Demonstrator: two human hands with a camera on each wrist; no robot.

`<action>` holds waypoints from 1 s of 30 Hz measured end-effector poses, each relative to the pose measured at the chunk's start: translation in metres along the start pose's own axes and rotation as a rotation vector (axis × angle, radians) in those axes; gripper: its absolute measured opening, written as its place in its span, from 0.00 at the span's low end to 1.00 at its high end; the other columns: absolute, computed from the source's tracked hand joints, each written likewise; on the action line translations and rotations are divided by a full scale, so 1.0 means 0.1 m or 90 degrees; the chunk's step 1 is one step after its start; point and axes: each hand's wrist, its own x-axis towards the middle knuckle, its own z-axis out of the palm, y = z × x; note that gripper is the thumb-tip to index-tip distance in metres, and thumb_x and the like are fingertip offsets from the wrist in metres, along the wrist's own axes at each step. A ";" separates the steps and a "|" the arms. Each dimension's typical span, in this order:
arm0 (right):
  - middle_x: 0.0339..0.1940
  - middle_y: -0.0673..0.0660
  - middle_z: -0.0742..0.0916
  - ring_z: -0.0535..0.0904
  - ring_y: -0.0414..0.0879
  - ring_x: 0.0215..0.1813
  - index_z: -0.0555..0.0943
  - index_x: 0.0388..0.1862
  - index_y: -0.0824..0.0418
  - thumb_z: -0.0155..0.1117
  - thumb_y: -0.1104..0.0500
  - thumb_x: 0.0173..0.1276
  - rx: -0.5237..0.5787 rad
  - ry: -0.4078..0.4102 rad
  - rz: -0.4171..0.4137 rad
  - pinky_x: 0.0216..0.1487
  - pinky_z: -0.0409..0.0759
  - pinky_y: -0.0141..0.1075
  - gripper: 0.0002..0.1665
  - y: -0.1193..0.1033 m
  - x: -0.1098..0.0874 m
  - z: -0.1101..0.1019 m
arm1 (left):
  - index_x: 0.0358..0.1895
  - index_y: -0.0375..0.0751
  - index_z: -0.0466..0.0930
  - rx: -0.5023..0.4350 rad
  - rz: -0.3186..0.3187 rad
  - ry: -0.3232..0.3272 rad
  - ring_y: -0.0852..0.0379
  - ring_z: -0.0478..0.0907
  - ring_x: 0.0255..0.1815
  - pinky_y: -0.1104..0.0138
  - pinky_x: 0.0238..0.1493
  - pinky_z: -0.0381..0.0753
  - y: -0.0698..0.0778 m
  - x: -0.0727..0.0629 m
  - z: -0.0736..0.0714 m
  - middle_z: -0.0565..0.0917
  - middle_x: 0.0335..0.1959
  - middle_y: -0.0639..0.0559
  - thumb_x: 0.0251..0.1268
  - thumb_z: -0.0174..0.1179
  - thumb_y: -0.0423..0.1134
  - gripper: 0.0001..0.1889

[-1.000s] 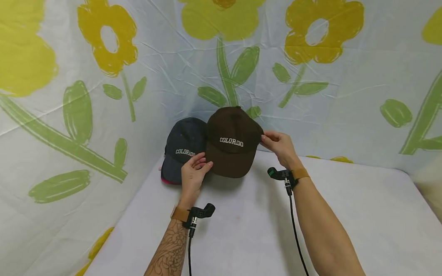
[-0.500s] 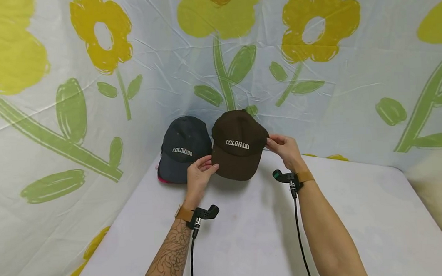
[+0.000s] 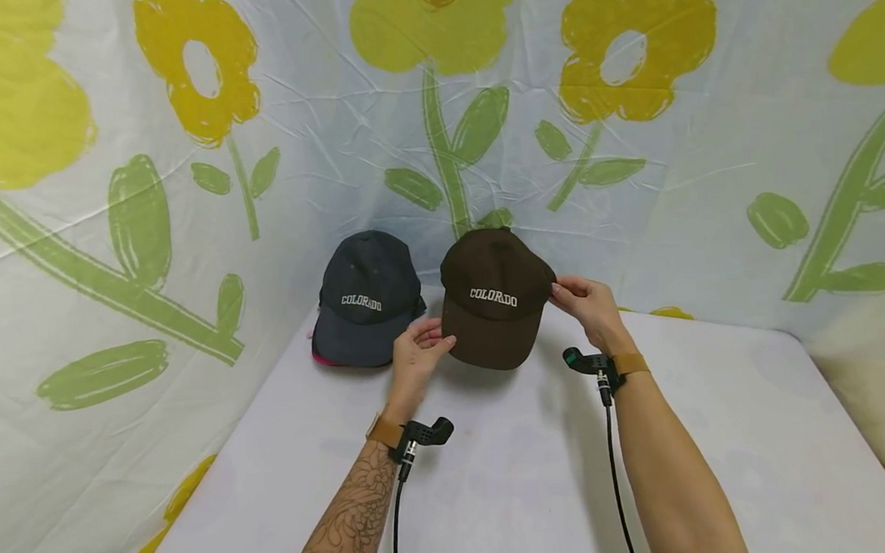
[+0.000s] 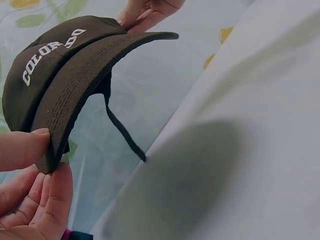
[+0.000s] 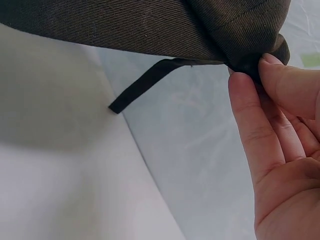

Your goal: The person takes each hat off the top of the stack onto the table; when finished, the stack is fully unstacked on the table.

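Note:
A brown baseball cap (image 3: 493,278) with white COLORADO lettering is held up above the table, its brim toward me. My left hand (image 3: 419,361) pinches the left corner of its brim between thumb and fingers, as the left wrist view shows close up. At the cap's right side, my right hand (image 3: 589,309) pinches the lower edge of the crown. A dark strap (image 5: 145,82) dangles beneath the cap in the right wrist view. Left of it, a navy baseball cap (image 3: 364,293) with the same lettering rests at the back of the table, a red edge showing under its brim.
The white table (image 3: 498,474) reaches back to a hanging cloth (image 3: 678,181) printed with yellow flowers, which also runs along the left side. A black cable (image 3: 613,468) trails from each wrist camera toward me.
Both hands have carried the brown cap to the right and slightly down. It no longer overlaps the navy cap, which now shows fully apart from it.

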 end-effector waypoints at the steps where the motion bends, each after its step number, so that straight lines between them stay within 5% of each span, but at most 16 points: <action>1: 0.41 0.45 0.86 0.87 0.33 0.44 0.73 0.63 0.78 0.61 0.65 0.74 -0.004 0.003 0.002 0.55 0.82 0.31 0.23 0.00 -0.01 -0.03 | 0.56 0.30 0.81 0.002 -0.002 -0.004 0.55 0.79 0.40 0.77 0.37 0.80 -0.01 -0.01 0.02 0.81 0.46 0.38 0.57 0.72 0.26 0.22; 30: 0.41 0.40 0.85 0.86 0.30 0.43 0.69 0.69 0.76 0.61 0.61 0.75 -0.081 0.054 0.053 0.54 0.81 0.27 0.30 0.17 -0.37 -0.75 | 0.53 0.31 0.82 0.052 -0.058 -0.069 0.52 0.80 0.39 0.73 0.36 0.80 -0.26 -0.26 0.67 0.83 0.44 0.35 0.55 0.74 0.29 0.21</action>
